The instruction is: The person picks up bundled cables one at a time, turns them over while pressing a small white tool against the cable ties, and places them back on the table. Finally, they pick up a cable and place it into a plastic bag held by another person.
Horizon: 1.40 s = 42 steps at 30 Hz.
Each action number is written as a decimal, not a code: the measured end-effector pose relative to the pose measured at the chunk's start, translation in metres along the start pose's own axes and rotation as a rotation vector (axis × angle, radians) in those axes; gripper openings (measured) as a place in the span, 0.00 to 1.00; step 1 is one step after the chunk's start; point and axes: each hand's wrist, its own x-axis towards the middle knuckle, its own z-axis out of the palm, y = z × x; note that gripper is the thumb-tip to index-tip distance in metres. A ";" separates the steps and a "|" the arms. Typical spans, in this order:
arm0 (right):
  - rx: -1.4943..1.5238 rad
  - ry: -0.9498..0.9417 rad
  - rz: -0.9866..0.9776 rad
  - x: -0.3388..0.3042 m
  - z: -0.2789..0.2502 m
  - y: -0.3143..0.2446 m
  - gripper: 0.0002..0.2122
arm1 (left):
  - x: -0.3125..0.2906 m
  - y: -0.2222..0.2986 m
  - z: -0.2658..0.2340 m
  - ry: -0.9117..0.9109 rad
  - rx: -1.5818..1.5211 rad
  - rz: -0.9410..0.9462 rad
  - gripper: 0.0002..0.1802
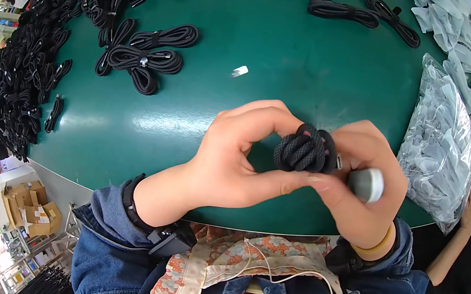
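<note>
Between both hands, above the near part of the green table (202, 124), is a coiled black braided cable (302, 151). My left hand (225, 151) is closed, with thumb and fingers pressed against the coil's left and lower side. My right hand (388, 164) grips the coil from the other side. A small metal plug end (339, 162) shows beside its fingers. Tucked in the curl of the right hand is a short grey piece with a white end (367, 185), slightly blurred; its kind is unclear. Some fingertips are hidden behind the coil.
Several tied black cables (145, 57) lie to the left, before a large heap of them (27, 73). More cables (344, 13) lie at the far edge. A clear bag of translucent pieces (439, 147) stands right, near another person's arm (456, 241). A small white scrap (240, 71) lies mid-table.
</note>
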 end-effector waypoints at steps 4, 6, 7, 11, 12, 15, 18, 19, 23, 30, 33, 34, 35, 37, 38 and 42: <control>0.342 0.050 0.215 -0.004 0.002 0.001 0.12 | -0.004 0.003 0.007 0.051 -0.192 -0.111 0.17; 0.465 0.080 0.310 -0.004 0.004 0.002 0.11 | -0.004 0.005 0.008 0.048 -0.236 -0.140 0.17; 0.512 0.092 0.310 -0.004 0.004 0.003 0.10 | -0.004 0.006 0.009 0.047 -0.278 -0.170 0.17; 0.630 0.117 0.312 -0.003 0.007 0.006 0.09 | -0.005 0.009 0.009 0.051 -0.345 -0.209 0.18; 0.649 0.124 0.312 -0.003 0.008 0.006 0.08 | -0.005 0.010 0.009 0.052 -0.358 -0.214 0.18; 0.714 0.140 0.361 -0.003 0.007 0.004 0.08 | -0.005 0.011 0.008 0.068 -0.366 -0.198 0.18; 0.804 0.164 0.459 -0.003 0.006 -0.001 0.08 | -0.006 0.011 0.006 0.072 -0.365 -0.189 0.19; 0.822 0.183 0.477 -0.003 0.006 -0.003 0.09 | -0.006 0.011 0.006 0.069 -0.360 -0.189 0.19; 0.860 0.200 0.508 -0.004 0.005 -0.003 0.09 | -0.006 0.012 0.006 0.073 -0.353 -0.173 0.19; 0.852 0.141 0.484 -0.004 0.005 -0.001 0.11 | -0.006 0.011 0.005 0.084 -0.360 -0.164 0.20; 0.370 0.080 0.333 -0.004 0.002 -0.003 0.13 | -0.004 0.011 0.005 0.129 -0.392 -0.121 0.22; 0.369 0.082 0.331 -0.003 0.002 -0.002 0.13 | -0.003 0.011 0.004 0.211 -0.481 -0.185 0.22; 0.148 0.027 0.157 0.001 0.004 -0.001 0.15 | -0.001 0.012 0.002 0.293 -0.568 -0.248 0.23; -0.299 -0.077 -0.195 0.008 0.007 0.000 0.19 | 0.001 0.012 0.000 0.371 -0.652 -0.306 0.23; -0.306 -0.069 -0.201 0.008 0.008 0.001 0.19 | 0.001 0.007 0.000 0.379 -0.650 -0.273 0.22; -0.323 -0.098 -0.129 0.003 0.007 0.000 0.19 | 0.005 0.001 -0.005 0.311 -0.617 -0.078 0.19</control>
